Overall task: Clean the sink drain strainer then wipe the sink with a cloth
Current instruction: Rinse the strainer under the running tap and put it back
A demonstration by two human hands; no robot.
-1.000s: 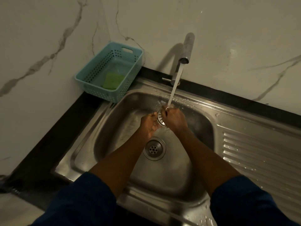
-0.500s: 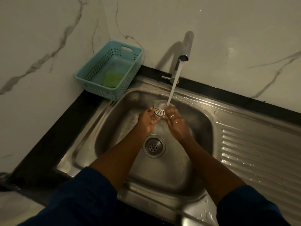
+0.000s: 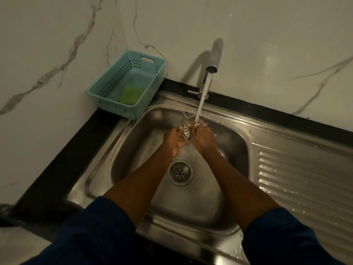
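**Strainer tipped back on edge under the stream**

Tipped out of the face-up tilt it had half a second ago, the drain strainer (image 3: 186,131) now stands nearly on edge just above the centre of the frame. Only a sliver of its slotted face shows. The left hand (image 3: 174,139) curls its fingers round the strainer's left rim. The right hand (image 3: 203,137), which sat lower a moment ago, has come back up and closes over the right rim, its back to the camera. Both hands grip the strainer; neither is spread.

Water (image 3: 202,98) from the faucet (image 3: 214,58) falls onto the strainer's top edge and the right hand's knuckles. This looks like turning the strainer to rinse each side, so the first half of the task seems under way and not finished.

Below the hands, the drain opening (image 3: 180,172) in the sink (image 3: 191,203) sits uncovered, so the strainer has yet to go back in.

At upper left, a teal basket (image 3: 107,100) stands on the black tabletop (image 3: 63,159) with a green pad (image 3: 131,95) in it. I cannot tell whether that is a sponge or a folded cloth. It lies untouched, so wiping has not begun. Droplets dot the draining board (image 3: 305,178) at right.
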